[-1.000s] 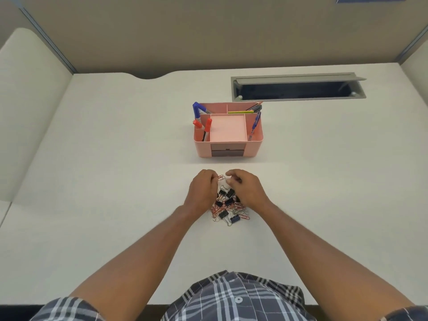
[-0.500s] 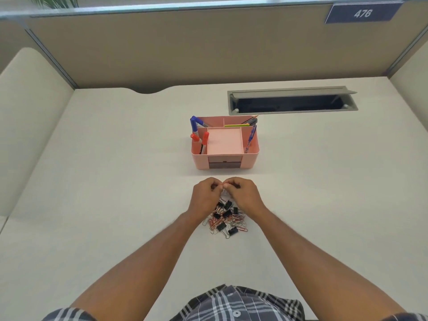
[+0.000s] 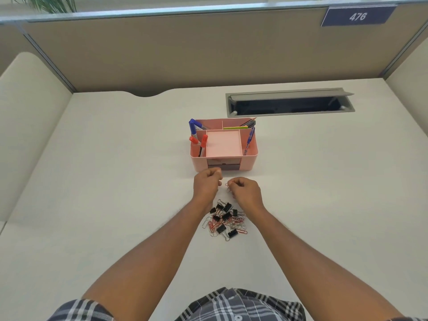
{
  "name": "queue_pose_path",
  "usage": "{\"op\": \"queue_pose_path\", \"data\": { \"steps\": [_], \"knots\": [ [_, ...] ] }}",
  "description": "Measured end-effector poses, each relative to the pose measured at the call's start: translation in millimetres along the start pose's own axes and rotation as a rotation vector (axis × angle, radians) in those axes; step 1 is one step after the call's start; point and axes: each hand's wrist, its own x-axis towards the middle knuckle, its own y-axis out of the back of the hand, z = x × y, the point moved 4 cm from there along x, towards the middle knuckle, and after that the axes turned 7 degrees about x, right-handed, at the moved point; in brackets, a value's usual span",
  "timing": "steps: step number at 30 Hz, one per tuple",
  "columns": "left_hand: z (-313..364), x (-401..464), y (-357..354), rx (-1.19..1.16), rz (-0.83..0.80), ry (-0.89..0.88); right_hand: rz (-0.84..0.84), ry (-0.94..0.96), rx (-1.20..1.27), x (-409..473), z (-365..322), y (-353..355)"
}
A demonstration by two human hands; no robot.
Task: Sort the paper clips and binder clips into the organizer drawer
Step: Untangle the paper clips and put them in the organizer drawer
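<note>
The curled left hand (image 3: 206,184) covers part of the grey drawer front (image 3: 222,166) low on the pink plastic organizer (image 3: 250,158), and whether its fingers hold anything cannot be told. The thin red paper clip (image 3: 228,184) pinched by the right hand (image 3: 245,192) is too small to make out clearly. The tangled pile of black binder clips and red and silver paper clips (image 3: 225,220) cannot be counted. The plaid shirt (image 3: 238,304) is cut by the bottom edge.
</note>
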Motion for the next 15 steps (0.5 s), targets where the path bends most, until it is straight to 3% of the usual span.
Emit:
{"op": "queue_pose_path", "data": {
  "steps": [7, 15],
  "knots": [
    [-7, 5, -10, -0.152, -0.045, 0.144, -0.004, -0.004, -0.105, -4, 8, 10],
    [0, 2, -29, -0.626, -0.147, 0.323, -0.002, 0.014, -0.147, -3, 9, 10]
  ]
}}
